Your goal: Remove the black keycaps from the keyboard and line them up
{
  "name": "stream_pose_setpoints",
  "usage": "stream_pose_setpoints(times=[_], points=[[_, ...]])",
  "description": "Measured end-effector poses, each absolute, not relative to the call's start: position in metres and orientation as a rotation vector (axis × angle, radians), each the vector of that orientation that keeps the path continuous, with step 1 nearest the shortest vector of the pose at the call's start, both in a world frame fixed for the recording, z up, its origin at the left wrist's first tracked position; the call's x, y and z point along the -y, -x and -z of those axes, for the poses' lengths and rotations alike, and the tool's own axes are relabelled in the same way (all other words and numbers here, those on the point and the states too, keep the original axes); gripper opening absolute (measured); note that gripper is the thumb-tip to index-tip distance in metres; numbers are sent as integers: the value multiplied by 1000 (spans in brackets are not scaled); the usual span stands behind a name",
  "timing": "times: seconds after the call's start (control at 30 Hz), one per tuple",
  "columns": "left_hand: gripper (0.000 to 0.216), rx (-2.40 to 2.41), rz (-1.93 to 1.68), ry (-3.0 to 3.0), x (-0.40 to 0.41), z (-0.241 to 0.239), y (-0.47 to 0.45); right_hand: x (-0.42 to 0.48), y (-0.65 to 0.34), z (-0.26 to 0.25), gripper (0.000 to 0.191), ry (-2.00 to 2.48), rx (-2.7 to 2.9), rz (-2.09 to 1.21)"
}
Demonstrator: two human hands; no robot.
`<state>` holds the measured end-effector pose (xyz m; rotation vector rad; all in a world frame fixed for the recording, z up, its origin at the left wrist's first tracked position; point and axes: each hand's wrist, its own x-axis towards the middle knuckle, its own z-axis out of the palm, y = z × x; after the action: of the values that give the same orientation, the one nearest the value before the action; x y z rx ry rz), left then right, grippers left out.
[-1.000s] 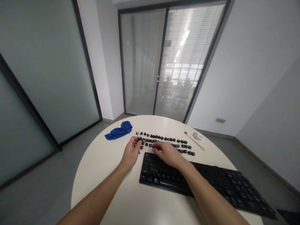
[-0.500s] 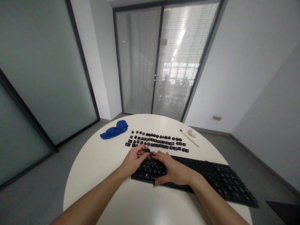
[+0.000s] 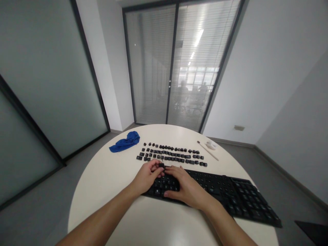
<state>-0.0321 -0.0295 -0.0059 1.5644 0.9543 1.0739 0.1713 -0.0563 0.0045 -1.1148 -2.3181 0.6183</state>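
Observation:
My left hand [image 3: 148, 176] is closed in a pinch on a small black piece with thin wire sticking up from it, which looks like a wire keycap puller [image 3: 161, 165]. Whether a keycap is caught in it I cannot tell. Beneath both hands lies a long black keyboard [image 3: 217, 188], slanting down to the right. My right hand [image 3: 188, 188] rests across its left part, fingers stretched and thumb apart, fingertips close beside the black piece. Behind the hands, loose black keycaps [image 3: 179, 155] are laid out in rows; my left fingers overlap the nearest row in view.
A crumpled blue cloth [image 3: 125, 141] lies at the back left of the round white table [image 3: 102, 181]. At the back right are a thin brush with a pale handle [image 3: 208, 151] and a small white crumpled item [image 3: 211, 145]. A dark object [image 3: 312, 232] shows at the lower right.
My right thumb has moved from the keyboard's front edge up onto the keys. The black piece in my left fingers has turned slightly, and the keyboard has shifted a little left.

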Motion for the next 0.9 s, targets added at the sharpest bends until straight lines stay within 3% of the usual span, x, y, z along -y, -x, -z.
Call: stream_pose_setpoints(times=[0.3,0.47,0.9], points=[[7,-941,-921,-1892,44,-4,33,56,-170,-3,53,1130,2311,-625],[6,-943,-840,-1955,44,-4,37,58,-170,-3,33,1113,2297,-593],[8,-832,-1051,-1594,41,15,28,56,-153,3,10,1241,2149,-485]])
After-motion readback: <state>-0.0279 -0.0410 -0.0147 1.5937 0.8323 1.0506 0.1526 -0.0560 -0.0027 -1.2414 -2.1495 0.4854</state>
